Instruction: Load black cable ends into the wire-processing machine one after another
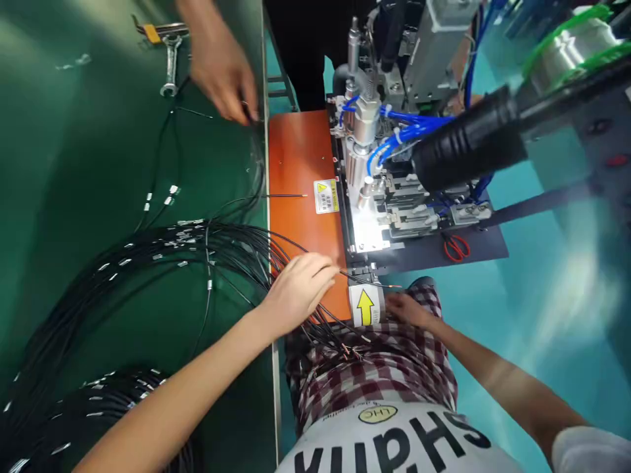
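My left hand (pixel 302 289) is closed on a black cable (pixel 365 281), pinched between thumb and fingers above the orange plate (pixel 300 151). Its stripped copper end points right, past the machine's front edge. Beneath that hand, a bundle of black cables (pixel 192 240) with white tags runs from the green table over the plate, and its loose ends hang at my lap. My right hand (pixel 408 309) is low at the machine's front corner, beside a label with a yellow arrow (pixel 365 306). Its fingertips are hidden there, so I cannot see whether they hold anything.
A co-worker's hand (pixel 224 75) is over black cables at the table's far edge, near a wrench (pixel 171 66). The machine (pixel 365 157) has blue air hoses and a black tube (pixel 468 141) jutting overhead. Red-handled scissors (pixel 456 247) lie on its base. Another cable coil (pixel 118 394) lies lower left.
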`<state>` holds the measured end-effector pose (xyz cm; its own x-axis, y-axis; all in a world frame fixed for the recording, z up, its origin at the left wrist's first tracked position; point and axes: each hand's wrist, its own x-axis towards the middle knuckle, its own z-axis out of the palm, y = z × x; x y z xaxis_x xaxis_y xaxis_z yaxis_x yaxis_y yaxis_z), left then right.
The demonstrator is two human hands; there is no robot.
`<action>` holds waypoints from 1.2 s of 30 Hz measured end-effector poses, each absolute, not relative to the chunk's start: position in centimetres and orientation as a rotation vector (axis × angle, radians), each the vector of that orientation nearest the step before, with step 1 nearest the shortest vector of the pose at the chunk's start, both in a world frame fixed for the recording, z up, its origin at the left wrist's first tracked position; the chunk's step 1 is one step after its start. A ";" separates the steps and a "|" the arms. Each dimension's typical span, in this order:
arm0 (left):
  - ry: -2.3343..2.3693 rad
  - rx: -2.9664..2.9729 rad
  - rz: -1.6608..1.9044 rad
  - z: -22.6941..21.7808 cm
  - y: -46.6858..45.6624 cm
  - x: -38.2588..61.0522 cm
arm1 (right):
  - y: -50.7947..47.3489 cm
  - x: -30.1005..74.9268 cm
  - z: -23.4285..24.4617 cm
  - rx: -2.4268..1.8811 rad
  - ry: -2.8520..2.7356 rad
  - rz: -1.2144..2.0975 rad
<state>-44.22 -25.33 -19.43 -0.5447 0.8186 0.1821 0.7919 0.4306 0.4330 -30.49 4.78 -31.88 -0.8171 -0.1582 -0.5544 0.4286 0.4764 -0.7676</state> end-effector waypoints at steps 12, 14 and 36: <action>2.636 1.616 0.294 -22.9 -23.8 -43.7 | 2.5 -31.5 -22.1 0.019 2.660 -1.804; 2.613 1.629 0.278 -23.1 -25.8 -42.6 | 0.6 -31.1 -21.4 -0.098 2.727 -1.747; 2.443 1.010 1.057 -20.2 -22.6 -34.2 | -1.7 -25.1 -23.3 0.186 2.378 -1.979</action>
<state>-34.20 -22.58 -20.22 -0.7105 0.7036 0.0083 0.4877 0.4839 0.7266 -25.11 -1.69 -23.31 -0.9919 0.0652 -0.1092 0.1193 0.1776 -0.9769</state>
